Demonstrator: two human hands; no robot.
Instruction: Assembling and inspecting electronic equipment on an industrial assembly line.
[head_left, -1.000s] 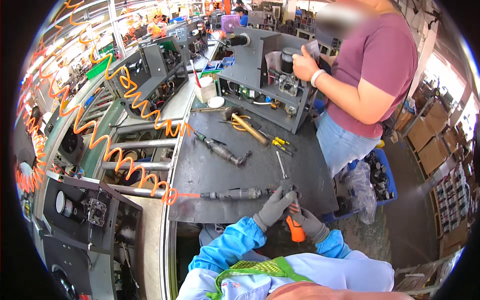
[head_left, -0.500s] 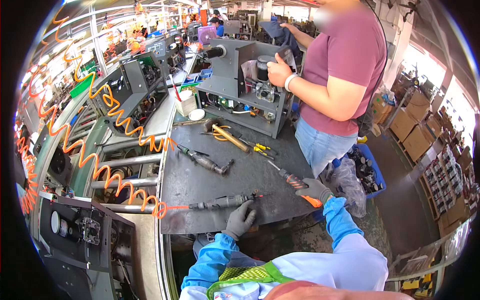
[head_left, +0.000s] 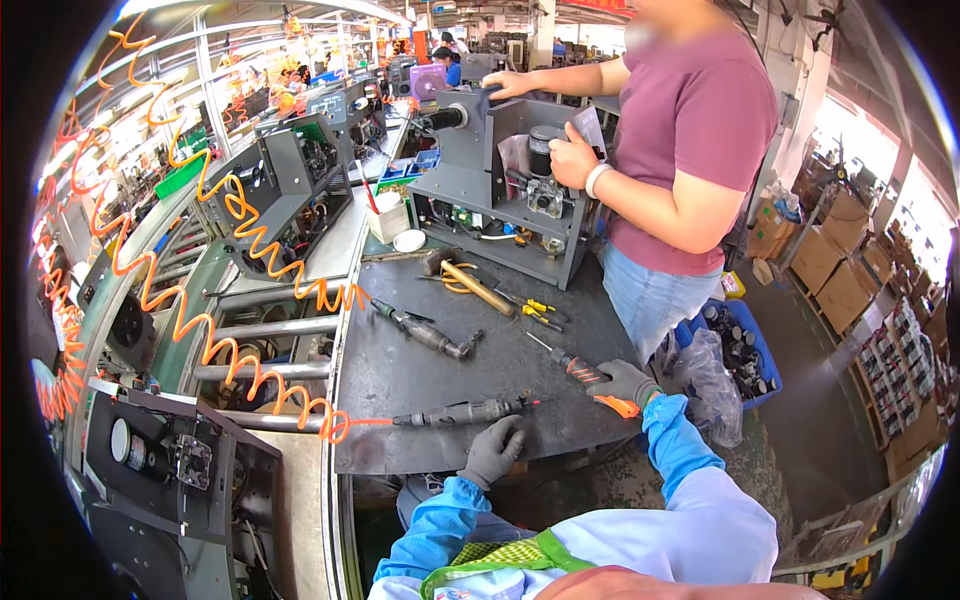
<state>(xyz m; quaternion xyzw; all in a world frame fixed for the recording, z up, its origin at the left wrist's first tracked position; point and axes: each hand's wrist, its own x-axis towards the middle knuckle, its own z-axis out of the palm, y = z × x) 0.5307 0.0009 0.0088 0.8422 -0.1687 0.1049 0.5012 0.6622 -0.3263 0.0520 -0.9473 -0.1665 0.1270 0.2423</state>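
Your right hand (head_left: pixel 625 381), in a grey glove, is closed around a screwdriver (head_left: pixel 583 371) over the right part of the dark work table (head_left: pixel 400 375). Its thin shaft points away from you and to the left, ahead of a black-and-red grip; an orange piece (head_left: pixel 618 406) shows just below your fingers (whether it belongs to the same tool, you cannot tell from here). Your left hand (head_left: pixel 492 452), gloved as well, is at the near edge of the table, its fingers loosely bent and the thumb apart from them. Just beyond it lies a straight air tool (head_left: pixel 462 413), lengthwise from left to right, with an orange coiled hose (head_left: pixel 334 428) leading to its left end; whether your fingertips touch the tool is hard to tell.

Farther up the table you have an angled air tool (head_left: pixel 428 332) lying aslant, and to its right a hammer (head_left: pixel 482 291) with a wooden handle. Yellow-handled tools (head_left: pixel 543 313) lie just beside that handle. At the far end stands an open grey machine housing (head_left: pixel 455 165). Across from you, a co-worker in a maroon shirt (head_left: pixel 695 130) has one hand on top of the housing and the other, thumb raised, beside its black cylinder (head_left: pixel 542 150). To your right, a blue crate (head_left: pixel 768 377) sits on the floor.
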